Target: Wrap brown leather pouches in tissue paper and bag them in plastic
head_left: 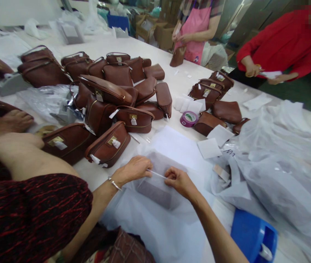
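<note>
My left hand (137, 168), with a silver bracelet at the wrist, pinches one end of a thin, pale-edged grey sheet (155, 193). At the other end of that edge, the fingers of my right hand (181, 182) are closed on it. The sheet looks folded or box-shaped; its lower part is blurred, so its exact form is unclear. Under it lies white tissue paper (150, 226), spread to the table's front edge. Nearest my left hand stands a brown handbag (108, 144) with its clasp wrapped in white.
A heap of brown handbags (117, 76) fills the left middle. Purple tape (189, 118) and white cards (209, 148) lie right of centre. Plastic bags (287, 175) and a blue container (252, 233) are at right. A co-worker's arm (29, 151) reaches in from the left; others stand across the table.
</note>
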Available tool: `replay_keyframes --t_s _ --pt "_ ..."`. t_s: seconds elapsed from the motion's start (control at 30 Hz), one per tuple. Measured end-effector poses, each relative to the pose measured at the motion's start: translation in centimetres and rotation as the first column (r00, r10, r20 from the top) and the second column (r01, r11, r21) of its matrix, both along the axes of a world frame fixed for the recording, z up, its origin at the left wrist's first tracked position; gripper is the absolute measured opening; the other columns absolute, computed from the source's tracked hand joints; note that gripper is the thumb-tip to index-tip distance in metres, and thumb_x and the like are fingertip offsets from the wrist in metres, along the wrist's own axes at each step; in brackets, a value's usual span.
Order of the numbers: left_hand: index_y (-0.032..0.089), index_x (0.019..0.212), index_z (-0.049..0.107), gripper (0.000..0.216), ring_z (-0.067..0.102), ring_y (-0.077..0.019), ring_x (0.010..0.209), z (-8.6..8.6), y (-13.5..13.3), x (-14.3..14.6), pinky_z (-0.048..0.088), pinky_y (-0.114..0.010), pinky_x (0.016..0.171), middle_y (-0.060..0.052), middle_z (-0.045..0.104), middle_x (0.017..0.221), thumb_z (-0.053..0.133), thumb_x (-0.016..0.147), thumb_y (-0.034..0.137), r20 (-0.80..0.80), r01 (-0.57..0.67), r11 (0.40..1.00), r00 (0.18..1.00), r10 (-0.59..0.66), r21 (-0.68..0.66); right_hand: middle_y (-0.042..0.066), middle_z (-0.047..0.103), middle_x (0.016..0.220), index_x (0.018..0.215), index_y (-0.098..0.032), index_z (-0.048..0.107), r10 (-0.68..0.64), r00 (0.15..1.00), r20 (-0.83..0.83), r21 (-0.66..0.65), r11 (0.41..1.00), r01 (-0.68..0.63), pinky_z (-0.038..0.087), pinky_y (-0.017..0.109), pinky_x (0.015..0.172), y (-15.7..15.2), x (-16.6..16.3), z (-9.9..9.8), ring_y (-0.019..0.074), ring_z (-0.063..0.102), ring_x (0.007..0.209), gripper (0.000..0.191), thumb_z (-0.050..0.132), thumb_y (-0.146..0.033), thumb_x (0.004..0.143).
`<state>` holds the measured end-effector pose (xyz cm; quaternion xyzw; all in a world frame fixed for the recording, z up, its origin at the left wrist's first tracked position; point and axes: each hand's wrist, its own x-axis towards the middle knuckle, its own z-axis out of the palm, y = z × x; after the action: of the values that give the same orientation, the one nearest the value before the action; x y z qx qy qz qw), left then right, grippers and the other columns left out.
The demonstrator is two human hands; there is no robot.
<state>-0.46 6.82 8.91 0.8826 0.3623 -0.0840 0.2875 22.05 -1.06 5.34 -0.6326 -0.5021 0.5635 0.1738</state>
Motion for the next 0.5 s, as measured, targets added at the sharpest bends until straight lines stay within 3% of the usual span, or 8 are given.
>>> replay_keyframes --t_s 0.13,0.3,0.5 --pt "0.021 0.075 0.067 0.015 0.067 -0.0244 0.084 -0.4 0.1 0.3 0.040 -0.028 0.068 -0.003 0.072 0.080 0.071 0.084 0.033 -0.021 -0.049 0.998 0.999 0.049 0.028 -0.006 0.057 0.064 0.085 -0.023 0.062 0.060 0.991 0.124 0.013 0.998 -0.062 0.031 0.025 0.056 -0.8 1.4 1.2 0.0119 0.049 0.059 0.020 0.066 -0.019 0.066" --pt "0.024 0.075 0.067 0.019 0.066 -0.0221 0.076 -1.7 0.3 -0.1 0.032 -0.025 0.058 0.000 0.068 0.070 0.074 0.081 0.040 -0.024 -0.102 0.995 0.994 0.102 0.003 -0.004 0.060 0.072 0.081 -0.024 0.062 0.177 0.881 0.439 -0.030 0.983 -0.182 0.029 0.027 0.060 -2.5 3.6 1.8 0.0137 0.052 0.067 0.014 0.065 -0.018 0.068" --pt "0.022 0.072 0.067 0.024 0.060 -0.0168 0.065 -2.1 1.5 -2.3 0.028 -0.024 0.054 0.003 0.063 0.063 0.073 0.078 0.044 -0.024 -0.110 0.991 0.994 0.109 -0.073 -0.003 0.060 0.069 0.074 -0.022 0.058 0.124 0.886 0.447 -0.034 0.992 -0.122 0.030 0.026 0.061 -3.1 4.3 0.2 0.0139 0.053 0.068 0.007 0.062 -0.019 0.070"
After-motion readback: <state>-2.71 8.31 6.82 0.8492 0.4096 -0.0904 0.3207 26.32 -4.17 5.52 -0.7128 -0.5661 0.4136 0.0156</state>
